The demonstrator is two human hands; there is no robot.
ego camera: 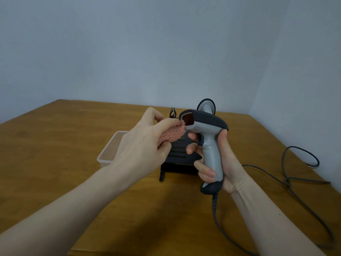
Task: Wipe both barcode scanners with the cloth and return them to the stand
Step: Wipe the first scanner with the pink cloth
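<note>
Taking the black stand in the middle of the wooden surface as the landmark, a clear plastic container sits just to its left, partly hidden by the left hand. That hand is raised in front of the stand's left side, its fingers curled round a bunched pink cloth with a nubbly, towel-like weave; the cloth's tip touches the front face of the held scanner, right at the rim of its window. This scanner is held above the stand's right half, upright like a pistol: a light grey body and handle, a dark grey hood over the head, a dark trigger and a dark base cap, with a reddish-brown window facing left toward the cloth. The right hand grips its handle, fingers wrapped round the front and the palm behind. A grey cable drops from the base cap toward the near edge of the surface. Behind the stand, at its far right, the grey handle of a second scanner pokes up; how it sits on the stand is hidden. Farther right of the stand, more grey cord lies looped on the surface.
</note>
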